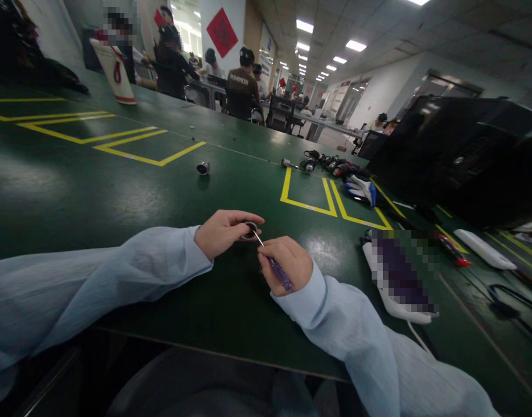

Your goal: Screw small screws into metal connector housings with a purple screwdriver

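Ring-shaped part (249,230): small, dark, pinched between thumb and fingers of the left hand (224,231), just above the green surface (118,191), near its front edge.
Screwdriver (279,273): purple handle, thin metal shaft; gripped in the closed right hand (287,263), tip touching the ring-shaped part.
Sleeves: pale blue, both forearms resting on the surface.
Metal cylinder (202,168): lying alone, well beyond the hands.
Work gloves (361,188): white and blue, far right, beside yellow floor-style markings.
Black case (457,150): right rear.
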`<state>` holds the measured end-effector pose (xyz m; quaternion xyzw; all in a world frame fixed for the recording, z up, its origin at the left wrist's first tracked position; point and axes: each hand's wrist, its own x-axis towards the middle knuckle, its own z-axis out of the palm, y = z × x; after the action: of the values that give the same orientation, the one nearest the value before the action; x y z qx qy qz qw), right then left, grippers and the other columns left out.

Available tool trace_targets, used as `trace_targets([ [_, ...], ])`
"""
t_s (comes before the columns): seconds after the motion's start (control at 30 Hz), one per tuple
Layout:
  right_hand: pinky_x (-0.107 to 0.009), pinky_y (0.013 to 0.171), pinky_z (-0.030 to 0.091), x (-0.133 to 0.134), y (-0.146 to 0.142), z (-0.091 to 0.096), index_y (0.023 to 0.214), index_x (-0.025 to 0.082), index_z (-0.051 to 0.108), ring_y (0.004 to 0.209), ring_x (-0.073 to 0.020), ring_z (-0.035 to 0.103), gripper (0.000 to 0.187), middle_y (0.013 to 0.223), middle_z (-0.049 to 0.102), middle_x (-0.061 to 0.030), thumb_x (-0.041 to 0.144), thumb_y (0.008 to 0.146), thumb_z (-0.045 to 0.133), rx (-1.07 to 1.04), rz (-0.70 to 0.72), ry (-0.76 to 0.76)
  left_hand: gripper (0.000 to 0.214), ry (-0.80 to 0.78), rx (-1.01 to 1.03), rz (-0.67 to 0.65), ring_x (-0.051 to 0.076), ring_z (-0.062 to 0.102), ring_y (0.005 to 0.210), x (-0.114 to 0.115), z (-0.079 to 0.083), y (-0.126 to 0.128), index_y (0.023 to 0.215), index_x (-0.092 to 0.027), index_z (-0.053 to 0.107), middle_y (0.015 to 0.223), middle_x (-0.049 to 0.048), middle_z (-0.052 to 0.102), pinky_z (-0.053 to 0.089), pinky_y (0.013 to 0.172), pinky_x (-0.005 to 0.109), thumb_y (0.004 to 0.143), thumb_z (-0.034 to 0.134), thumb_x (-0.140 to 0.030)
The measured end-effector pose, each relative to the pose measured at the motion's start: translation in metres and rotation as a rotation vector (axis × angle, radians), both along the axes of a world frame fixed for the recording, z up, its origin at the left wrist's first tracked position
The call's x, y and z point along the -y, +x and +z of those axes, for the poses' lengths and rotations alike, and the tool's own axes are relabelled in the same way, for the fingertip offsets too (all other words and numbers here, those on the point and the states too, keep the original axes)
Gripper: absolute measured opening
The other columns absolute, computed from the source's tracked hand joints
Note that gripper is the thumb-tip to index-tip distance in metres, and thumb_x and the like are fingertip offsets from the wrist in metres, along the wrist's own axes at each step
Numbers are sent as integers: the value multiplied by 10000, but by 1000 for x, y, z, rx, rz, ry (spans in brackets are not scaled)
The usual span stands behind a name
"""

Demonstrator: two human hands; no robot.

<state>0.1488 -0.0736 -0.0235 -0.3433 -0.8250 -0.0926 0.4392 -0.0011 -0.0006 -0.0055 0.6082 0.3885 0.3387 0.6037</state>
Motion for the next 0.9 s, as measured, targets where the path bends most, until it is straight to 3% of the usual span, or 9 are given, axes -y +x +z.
trace_targets([
  [0.37, -283, 655, 489, 5, 2, 3, 777, 127, 574, 691, -160, 591, 82, 741, 659, -98, 98, 745, 505, -56, 10, -50, 263, 7, -31, 2, 195, 644, 809, 0, 2, 0, 897, -93, 666, 792, 65, 682, 530, 778, 341, 676, 523, -106],
  [0.47, -267, 558, 453, 13, 6, 13, 648, 158, 564, 561, -132, 557, 105, 600, 615, -35, 147, 729, 499, -295, -36, -265, 261, -15, -3, 18, 191, 642, 796, -1, 2, -1, 889, -90, 664, 802, 67, 677, 525, 788, 345, 655, 547, -99],
  [0.57, -222, 416, 371, 15, 10, 22, 514, 181, 489, 390, -94, 461, 138, 421, 503, 34, 179, 652, 495, -646, -29, -696, 250, -85, 67, 55, 200, 637, 812, -3, 1, -1, 852, -79, 661, 824, 86, 670, 528, 780, 339, 630, 546, -75],
  [0.63, -201, 369, 320, 13, 12, 24, 475, 184, 459, 339, -80, 415, 124, 362, 458, 55, 178, 594, 494, -772, -6, -921, 235, -129, 115, 81, 209, 634, 821, -4, 0, -2, 827, -77, 657, 863, 104, 663, 537, 753, 332, 622, 542, -67],
  [0.73, -193, 356, 290, 11, 12, 22, 454, 181, 462, 332, -77, 403, 112, 342, 445, 60, 179, 560, 498, -786, -22, -993, 209, -163, 160, 101, 217, 631, 822, -5, 1, -1, 811, -78, 652, 920, 123, 650, 549, 711, 322, 633, 544, -77],
  [0.9, -201, 388, 309, 9, 10, 13, 470, 184, 474, 366, -82, 421, 118, 377, 465, 52, 191, 586, 497, -664, -51, -923, 180, -200, 173, 117, 216, 628, 805, -5, 3, 0, 787, -74, 643, 912, 130, 645, 555, 664, 295, 664, 511, -82],
])
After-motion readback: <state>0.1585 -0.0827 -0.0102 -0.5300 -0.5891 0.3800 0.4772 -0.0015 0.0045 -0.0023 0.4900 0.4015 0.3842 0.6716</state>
